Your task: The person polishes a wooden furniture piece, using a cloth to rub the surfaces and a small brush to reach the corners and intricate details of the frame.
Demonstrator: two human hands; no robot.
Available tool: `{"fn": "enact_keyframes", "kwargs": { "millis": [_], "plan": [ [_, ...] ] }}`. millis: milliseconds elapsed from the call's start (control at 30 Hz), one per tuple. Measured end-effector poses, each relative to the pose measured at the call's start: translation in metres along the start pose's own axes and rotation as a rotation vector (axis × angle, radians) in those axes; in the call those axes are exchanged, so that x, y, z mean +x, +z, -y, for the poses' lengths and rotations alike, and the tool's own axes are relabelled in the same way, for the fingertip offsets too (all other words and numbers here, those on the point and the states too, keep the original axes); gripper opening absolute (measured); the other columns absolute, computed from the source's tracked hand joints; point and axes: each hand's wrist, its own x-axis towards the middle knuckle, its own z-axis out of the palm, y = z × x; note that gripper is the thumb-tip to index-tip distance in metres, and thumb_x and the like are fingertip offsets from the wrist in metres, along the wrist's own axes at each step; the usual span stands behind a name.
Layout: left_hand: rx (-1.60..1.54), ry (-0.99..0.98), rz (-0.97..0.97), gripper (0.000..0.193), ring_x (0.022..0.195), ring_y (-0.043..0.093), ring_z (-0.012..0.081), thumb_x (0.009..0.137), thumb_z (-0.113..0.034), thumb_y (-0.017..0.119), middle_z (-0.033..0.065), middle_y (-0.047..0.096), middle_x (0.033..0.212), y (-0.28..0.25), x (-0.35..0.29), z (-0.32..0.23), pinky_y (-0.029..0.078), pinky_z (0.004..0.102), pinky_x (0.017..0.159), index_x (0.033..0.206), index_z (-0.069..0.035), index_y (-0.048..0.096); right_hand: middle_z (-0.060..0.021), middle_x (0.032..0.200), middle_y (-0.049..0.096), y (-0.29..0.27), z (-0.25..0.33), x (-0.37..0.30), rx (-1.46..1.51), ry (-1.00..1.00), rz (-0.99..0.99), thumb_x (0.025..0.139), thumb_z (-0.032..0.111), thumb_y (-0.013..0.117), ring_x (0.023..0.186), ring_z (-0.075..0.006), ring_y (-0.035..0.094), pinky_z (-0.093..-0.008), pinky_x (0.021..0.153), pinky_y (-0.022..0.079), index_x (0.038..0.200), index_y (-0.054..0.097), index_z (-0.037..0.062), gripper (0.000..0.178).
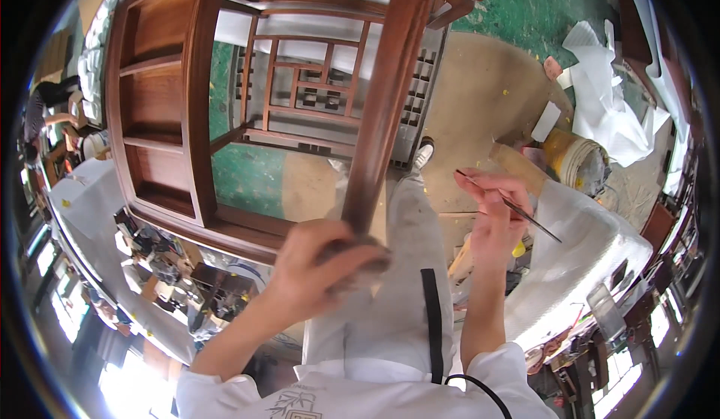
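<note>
Left hand (319,273) is curling its thumb and fingers around a dark block (364,260), which is blurring too much for its exact kind to be told. It is sitting at the near end of a thick reddish-brown rail (386,96) of a wooden furniture frame (199,96); whether the block is touching the wood cannot be told. Right hand (495,205) is holding a thin dark tool (521,211) between thumb and fingers, well apart from the rail, with the long end slanting down to the right.

The frame is filling the upper left and middle of the view, ahead of the person. Recessed panels (154,104) are lining its left side, and slats of a lattice (313,114) are showing between its members. Under the lattice a grey pallet (425,89) is lying on the green floor (251,186), and a brown sheet (480,89) is spreading to its right. Beside the pallet's near right corner a shoe (424,155) is showing. Farther right, a yellowish bucket (562,156) is tipping onto its side near crumpled white wrapping (611,111). Nearer, a translucent cover (581,246) is draping a surface to the right of the right hand.
</note>
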Motion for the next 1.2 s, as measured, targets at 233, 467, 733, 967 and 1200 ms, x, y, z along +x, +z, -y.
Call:
{"fn": "enact_keyframes", "kwargs": {
  "millis": [233,467,733,967,1200],
  "plan": [
    [0.007,-0.351,-0.511,0.049,0.096,0.062,0.0301,0.07,-0.004,0.07,0.0164,0.06,0.111,0.015,-0.04,0.038,0.049,0.0361,0.088,0.117,0.001,0.055,-0.0195,0.104,0.07,0.06,0.001,0.014,-0.193,-0.136,0.133,0.092,-0.011,0.054,0.1,-0.0257,0.069,-0.0319,0.085,0.056,0.097,0.061,-0.006,0.01],
    [0.127,-0.257,-0.585,0.059,0.089,0.066,0.0282,0.059,-0.01,0.075,0.0126,0.064,0.108,0.026,-0.035,0.042,0.056,0.0349,0.073,0.116,-0.004,0.058,-0.0225,0.106,0.069,0.072,-0.003,0.016,-0.26,-0.175,0.144,0.09,-0.014,0.048,0.101,-0.0235,0.068,-0.0289,0.085,0.055,0.099,0.06,-0.0064,0.018],
    [0.11,-0.23,-0.614,0.061,0.085,0.066,0.0288,0.057,-0.009,0.074,0.0137,0.065,0.106,0.029,-0.037,0.044,0.056,0.0346,0.071,0.116,-0.003,0.058,-0.0223,0.11,0.07,0.077,0.0,0.011,-0.426,-0.145,0.107,0.088,-0.013,0.05,0.091,-0.0139,0.068,-0.0196,0.076,0.05,0.099,0.062,-0.0038,0.019],
    [0.132,-0.167,-0.663,0.063,0.084,0.066,0.0283,0.056,-0.01,0.076,0.0163,0.066,0.103,0.031,-0.038,0.047,0.056,0.0332,0.069,0.115,0.001,0.059,-0.0179,0.109,0.072,0.082,0.004,0.008,-0.525,-0.123,0.053,0.088,-0.013,0.053,0.072,0.0003,0.058,-0.0118,0.055,0.034,0.097,0.065,-0.0014,0.019],
    [0.135,-0.154,-0.657,0.063,0.083,0.067,0.0283,0.056,-0.01,0.076,0.0166,0.066,0.103,0.031,-0.039,0.049,0.056,0.0331,0.068,0.115,0.001,0.058,-0.0198,0.105,0.071,0.086,0.005,0.007,-0.559,-0.116,0.031,0.09,-0.009,0.054,0.076,-0.009,0.058,-0.0216,0.066,0.042,0.097,0.063,-0.0052,0.013]
  ]
}}
